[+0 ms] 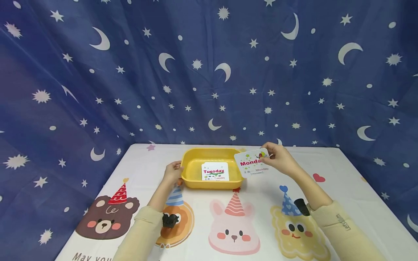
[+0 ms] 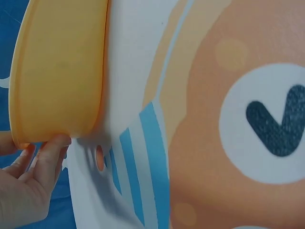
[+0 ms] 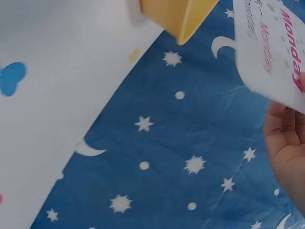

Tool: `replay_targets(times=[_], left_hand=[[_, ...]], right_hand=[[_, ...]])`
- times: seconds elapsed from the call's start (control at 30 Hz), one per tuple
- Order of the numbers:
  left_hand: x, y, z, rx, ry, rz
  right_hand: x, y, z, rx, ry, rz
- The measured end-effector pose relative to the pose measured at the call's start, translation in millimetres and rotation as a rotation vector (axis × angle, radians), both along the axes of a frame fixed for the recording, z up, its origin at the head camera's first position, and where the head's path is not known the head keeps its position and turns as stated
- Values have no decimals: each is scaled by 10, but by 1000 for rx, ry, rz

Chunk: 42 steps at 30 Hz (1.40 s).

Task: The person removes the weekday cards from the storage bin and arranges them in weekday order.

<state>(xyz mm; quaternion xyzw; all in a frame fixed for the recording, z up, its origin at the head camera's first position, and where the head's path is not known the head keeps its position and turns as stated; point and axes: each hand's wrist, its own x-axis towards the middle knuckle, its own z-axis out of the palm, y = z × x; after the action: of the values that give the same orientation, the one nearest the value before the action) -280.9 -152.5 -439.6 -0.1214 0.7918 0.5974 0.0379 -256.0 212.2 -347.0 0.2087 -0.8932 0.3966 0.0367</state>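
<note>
My left hand (image 1: 172,173) grips the left end of a yellow plastic basin (image 1: 209,185) near the table's far edge. In the left wrist view the fingers (image 2: 47,157) curl about the rim of the basin (image 2: 62,67). A white card printed "Tuesday" (image 1: 215,169) lies inside it, seemingly on top of at least one more card. My right hand (image 1: 280,158) pinches the right edge of a "Monday" card (image 1: 250,164), held up at the basin's right end. That card (image 3: 262,52) also shows in the right wrist view, with the thumb over part of its print.
A white tablecloth (image 1: 124,188) with printed party-hat animals, such as a brown bear (image 1: 104,219) and a pink rabbit (image 1: 233,232), covers the table. Behind hangs a dark blue curtain (image 1: 196,47) with stars and moons. Black wrist devices (image 1: 302,207) sit at both sleeves.
</note>
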Motion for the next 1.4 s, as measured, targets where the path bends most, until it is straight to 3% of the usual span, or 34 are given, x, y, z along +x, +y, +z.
replay_targets(times=[0.23,0.57,0.77,1.03,1.2,1.4], left_hand=[[-1,21,-17,12,1,16],[7,15,-27,18,-4,16],[11,15,-20,21,5,11],[-4,17,-1,34,0,10],[-14,29,-9,8,-28,23],[-17,19,-32,9,-15,29]], right_hand=[[76,214,-98,-44,-49,-50],[84,428,-254,-9,-77,-100],[52,485,-327,-2,-170,-173],[-170,560,-487,-118,-403,-305],[-351,521,-594,-181,-447,-375],[-591,454,-724,-243,-463,-486]])
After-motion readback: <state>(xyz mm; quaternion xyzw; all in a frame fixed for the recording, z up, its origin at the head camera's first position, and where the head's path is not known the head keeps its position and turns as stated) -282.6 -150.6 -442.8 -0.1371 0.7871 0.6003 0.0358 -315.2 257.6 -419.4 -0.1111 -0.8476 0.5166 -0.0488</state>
